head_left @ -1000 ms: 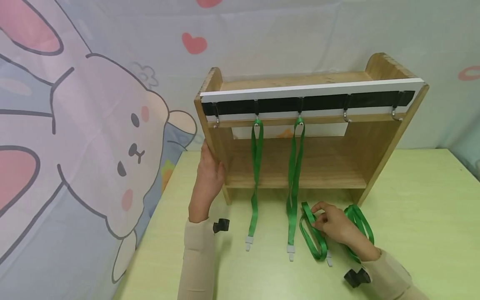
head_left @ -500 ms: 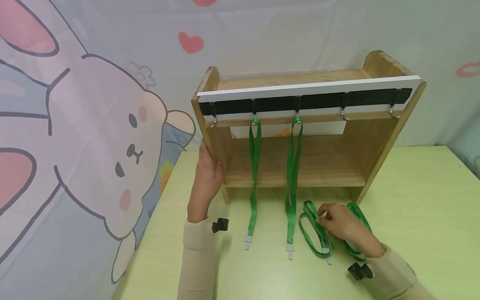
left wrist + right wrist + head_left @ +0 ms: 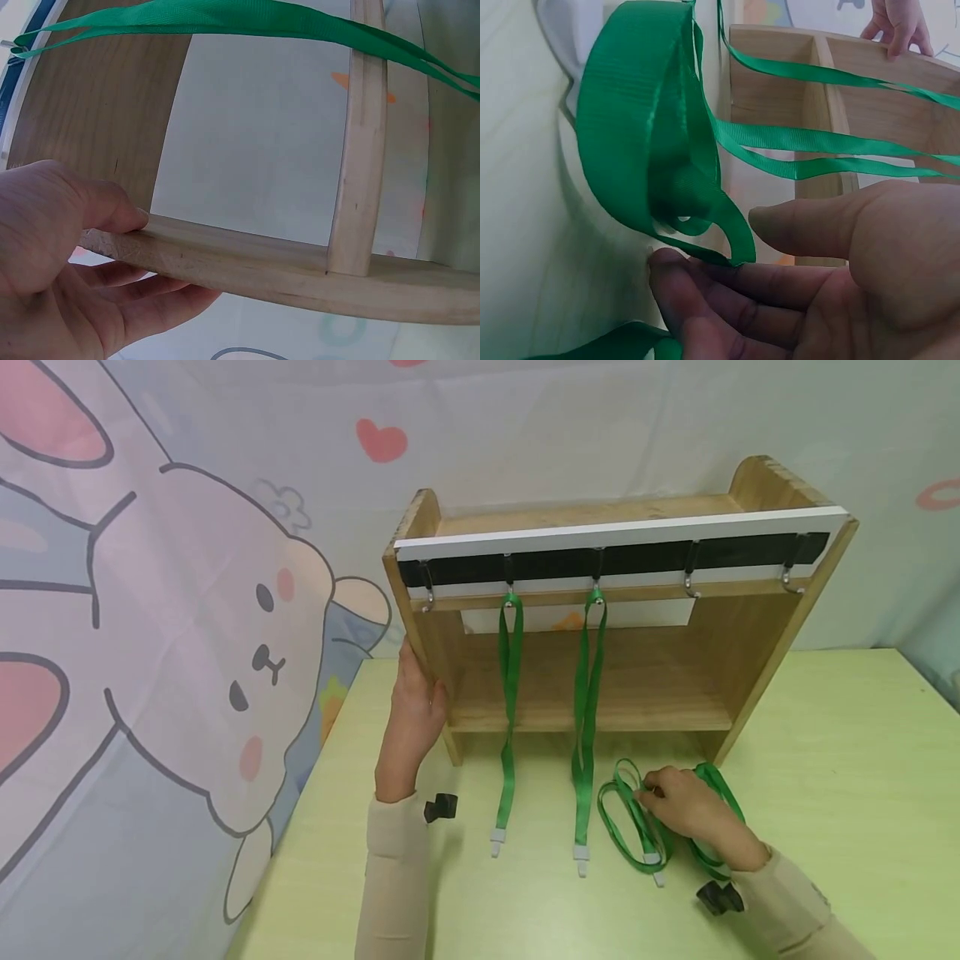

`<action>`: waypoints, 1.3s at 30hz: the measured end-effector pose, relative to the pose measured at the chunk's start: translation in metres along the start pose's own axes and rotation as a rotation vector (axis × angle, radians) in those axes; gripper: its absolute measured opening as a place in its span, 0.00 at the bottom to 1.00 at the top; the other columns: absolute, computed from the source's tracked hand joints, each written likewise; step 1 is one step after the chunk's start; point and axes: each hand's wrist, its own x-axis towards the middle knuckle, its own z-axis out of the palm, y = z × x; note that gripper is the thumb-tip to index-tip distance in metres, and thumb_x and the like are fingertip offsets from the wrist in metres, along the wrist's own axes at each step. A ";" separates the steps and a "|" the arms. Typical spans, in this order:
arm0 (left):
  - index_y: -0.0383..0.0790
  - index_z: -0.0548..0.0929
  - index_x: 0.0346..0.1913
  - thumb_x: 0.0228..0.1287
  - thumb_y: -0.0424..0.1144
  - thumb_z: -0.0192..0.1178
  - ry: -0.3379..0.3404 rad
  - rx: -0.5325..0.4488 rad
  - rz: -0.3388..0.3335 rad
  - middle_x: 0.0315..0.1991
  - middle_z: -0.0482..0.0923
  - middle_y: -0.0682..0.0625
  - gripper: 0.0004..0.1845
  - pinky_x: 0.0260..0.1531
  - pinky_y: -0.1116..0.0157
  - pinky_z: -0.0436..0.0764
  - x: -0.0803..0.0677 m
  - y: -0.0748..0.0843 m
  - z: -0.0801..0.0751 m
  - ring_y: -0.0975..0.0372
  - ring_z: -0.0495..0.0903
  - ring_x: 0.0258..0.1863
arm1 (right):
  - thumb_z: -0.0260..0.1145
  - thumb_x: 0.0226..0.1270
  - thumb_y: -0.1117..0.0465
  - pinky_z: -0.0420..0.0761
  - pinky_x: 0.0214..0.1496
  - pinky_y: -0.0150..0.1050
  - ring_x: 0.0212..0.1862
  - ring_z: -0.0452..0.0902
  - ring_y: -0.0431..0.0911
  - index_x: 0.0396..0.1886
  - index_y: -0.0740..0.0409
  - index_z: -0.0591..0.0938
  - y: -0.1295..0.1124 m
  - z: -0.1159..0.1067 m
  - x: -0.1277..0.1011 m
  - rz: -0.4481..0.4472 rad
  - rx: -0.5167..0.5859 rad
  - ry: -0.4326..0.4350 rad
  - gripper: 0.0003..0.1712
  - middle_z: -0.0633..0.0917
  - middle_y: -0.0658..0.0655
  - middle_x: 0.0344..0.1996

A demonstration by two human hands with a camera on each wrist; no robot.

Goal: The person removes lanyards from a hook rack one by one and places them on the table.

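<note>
My left hand [image 3: 417, 702] grips the left side panel of a small wooden shelf [image 3: 592, 722]; in the left wrist view the thumb lies on the inner side, the fingers outside. Low at the right, my right hand [image 3: 682, 802] holds part of a coiled green lanyard [image 3: 615, 827] on the table. In the right wrist view a fold of its strap [image 3: 739, 229] sits between the thumb and the curled fingers. Beside that hand lies another coiled green lanyard [image 3: 720, 789], partly hidden by it. Two green lanyards [image 3: 510, 668] hang from hooks, their grey clips [image 3: 581, 853] pointing down.
Along the shelf's top front runs a white board with a black strip [image 3: 652, 557] and several metal hooks. Bare hooks [image 3: 690, 585] stand at the right, and one at the far left. The pale green table [image 3: 847, 760] extends to the right. A printed cloth [image 3: 570, 435] hangs behind.
The right hand has shifted slightly to the right over the coiled lanyard, whose loops have loosened and spread apart. The left hand keeps its place on the shelf.
</note>
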 end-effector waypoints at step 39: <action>0.27 0.41 0.77 0.70 0.23 0.49 0.010 -0.004 0.006 0.70 0.56 0.28 0.39 0.61 0.40 0.72 0.000 -0.002 0.001 0.37 0.66 0.67 | 0.63 0.74 0.64 0.79 0.33 0.41 0.32 0.81 0.46 0.44 0.66 0.85 -0.047 -0.052 0.000 -0.054 0.074 0.343 0.10 0.88 0.56 0.34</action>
